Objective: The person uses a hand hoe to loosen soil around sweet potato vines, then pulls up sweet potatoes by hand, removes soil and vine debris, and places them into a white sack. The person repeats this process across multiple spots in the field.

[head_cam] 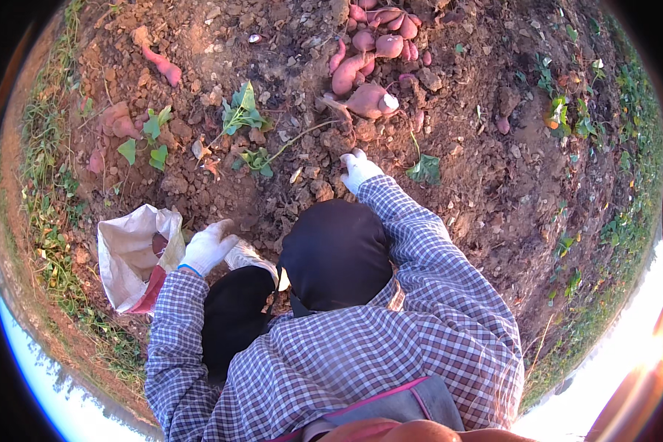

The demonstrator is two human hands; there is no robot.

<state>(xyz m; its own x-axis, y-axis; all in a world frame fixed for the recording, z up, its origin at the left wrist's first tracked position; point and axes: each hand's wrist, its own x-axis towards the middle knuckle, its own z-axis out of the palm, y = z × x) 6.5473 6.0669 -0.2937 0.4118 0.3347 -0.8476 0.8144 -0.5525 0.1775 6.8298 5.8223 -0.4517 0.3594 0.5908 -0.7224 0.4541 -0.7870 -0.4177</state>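
Observation:
My left hand (206,248), in a white knit glove, hovers beside a white woven sack (122,248). Its fingers are bent and apart, with nothing seen in them. A dark reddish sweet potato (158,243) shows inside the sack's mouth. My right hand (359,170), also gloved, reaches to the soil just past my black-clad knee (337,254). Its fingertips meet clods below a root clump (340,124); whether they grip anything cannot be made out. Beyond that hand lies a large sweet potato (370,101) with a pale broken end.
A pile of pink sweet potatoes (373,41) lies ahead. A slender sweet potato (164,66) and soil-covered sweet potatoes (119,120) are at the left. Leafy cuttings (243,112) dot the cloddy soil. Vines (630,138) border the right side. My light shoe (251,259) stands near the sack.

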